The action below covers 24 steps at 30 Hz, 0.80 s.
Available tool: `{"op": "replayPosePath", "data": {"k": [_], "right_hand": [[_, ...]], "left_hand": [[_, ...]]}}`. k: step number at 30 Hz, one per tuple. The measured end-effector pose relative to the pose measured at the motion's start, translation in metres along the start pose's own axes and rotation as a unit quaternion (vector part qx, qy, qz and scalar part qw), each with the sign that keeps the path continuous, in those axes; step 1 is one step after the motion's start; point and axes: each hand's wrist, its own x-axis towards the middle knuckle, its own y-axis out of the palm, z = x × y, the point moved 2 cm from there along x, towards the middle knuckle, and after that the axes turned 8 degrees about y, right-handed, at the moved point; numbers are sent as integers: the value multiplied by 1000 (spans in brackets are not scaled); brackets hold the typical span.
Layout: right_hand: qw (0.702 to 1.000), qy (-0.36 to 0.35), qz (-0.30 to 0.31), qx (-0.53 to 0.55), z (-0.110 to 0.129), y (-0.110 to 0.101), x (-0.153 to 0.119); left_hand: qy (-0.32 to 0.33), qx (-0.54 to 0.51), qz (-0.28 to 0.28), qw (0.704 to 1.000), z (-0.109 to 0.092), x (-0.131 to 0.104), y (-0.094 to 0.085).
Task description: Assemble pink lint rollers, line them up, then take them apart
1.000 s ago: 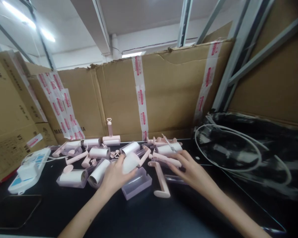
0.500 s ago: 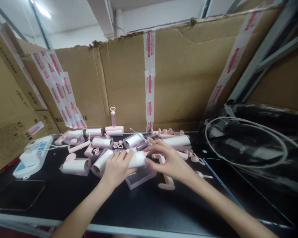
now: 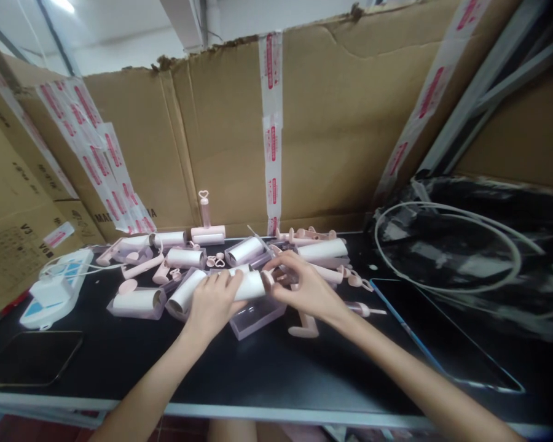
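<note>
My left hand point(image 3: 215, 296) is closed around a white lint-roller roll point(image 3: 251, 286), held roughly level above the table. At the roll's right end, my right hand point(image 3: 299, 283) pinches a pink round end piece point(image 3: 268, 282). Whether that piece is seated in the roll or only against it, I cannot tell. A clear lilac tray point(image 3: 257, 320) lies below the roll. Just under my right hand is a pink roller frame point(image 3: 305, 326), partly hidden by the hand. Behind, an assembled pink lint roller point(image 3: 206, 218) stands upright with a heart-shaped loop on top.
Several white rolls in lilac cases point(image 3: 137, 302) and pink parts point(image 3: 308, 235) spread across the black table point(image 3: 239, 374). At left are a power strip point(image 3: 58, 291) and a dark phone point(image 3: 32, 358). A tablet-like panel point(image 3: 447, 337) and black plastic point(image 3: 442, 245) lie right. Cardboard point(image 3: 221, 141) walls the back.
My right fingers have shifted slightly away from the roll's end, and the pink round piece now shows between them and the roll. My left hand keeps its hold. The view has tilted down slightly.
</note>
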Motion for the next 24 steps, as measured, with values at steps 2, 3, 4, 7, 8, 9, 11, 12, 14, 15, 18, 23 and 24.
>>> {"op": "replayPosePath", "data": {"k": [2,3,4,7,8,9,11,12,14,15,18,23,24], "right_hand": [[1000,-2,12,7,1,-9,1],[1000,0,28,13,2,-15,2],[998,6,50,24,2,-21,2],[991,30,90,97,9,-43,3],[988,35,90,122,13,-51,2],[986,34,84,144,18,-59,2],[983,12,62,174,29,-73,1],[981,-8,47,188,36,-78,1],[976,-51,10,210,50,-87,3],[975,-67,-8,212,57,-90,5],[978,-95,-49,180,76,-91,13],[992,-123,-35,-1,84,-61,25],[989,-135,-8,-55,82,-51,27]], "left_hand": [[-84,-56,-24,995,8,1,-5],[-132,-98,-36,986,12,1,-7],[-174,-152,-47,972,14,1,-10],[-217,-358,-67,906,12,6,-13],[-208,-427,-70,877,8,8,-13],[-195,-489,-70,847,3,11,-13],[-168,-590,-59,788,-7,16,-11],[-155,-627,-51,762,-11,19,-9],[-139,-668,-45,730,-17,22,-6],[-137,-673,-48,725,-19,24,-5],[-152,-664,-73,728,-19,24,-2],[-155,-663,-78,728,-18,18,0],[-157,-662,-78,728,-18,17,0]]}}
